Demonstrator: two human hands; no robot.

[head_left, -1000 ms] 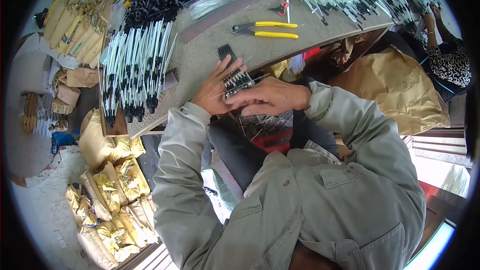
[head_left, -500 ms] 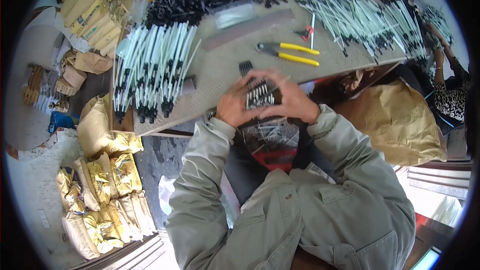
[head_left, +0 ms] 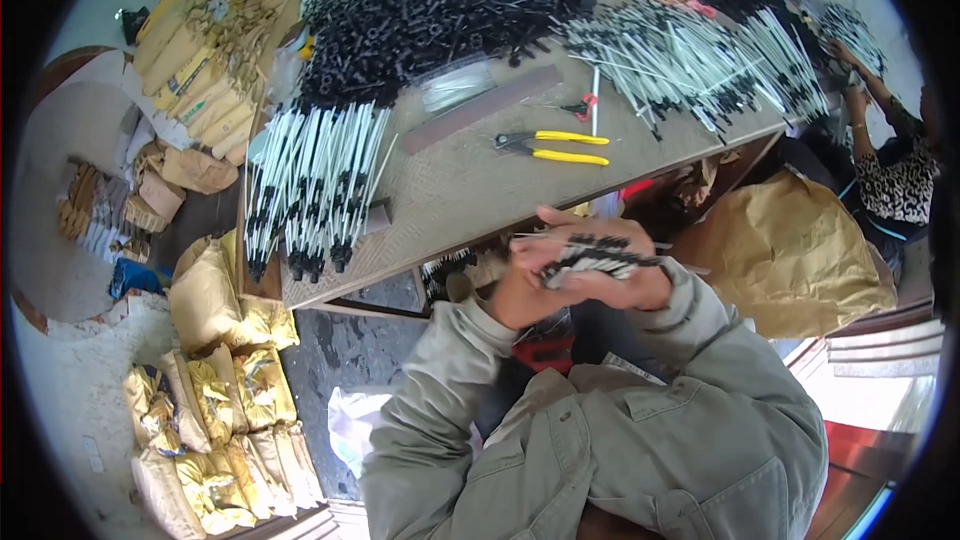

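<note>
We grip one bundle between our left hand and right hand by the table, where one pair of pliers lies.

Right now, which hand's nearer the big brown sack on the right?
Right. The right hand is just left of the brown sack; the left hand is farther left.

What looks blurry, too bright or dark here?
Head view: the left hand, right hand and bundle between them look motion-smeared; head view: the yellow-handled pliers look sharper; head view: the lower-right opening glares white, and the corners are black.
</note>
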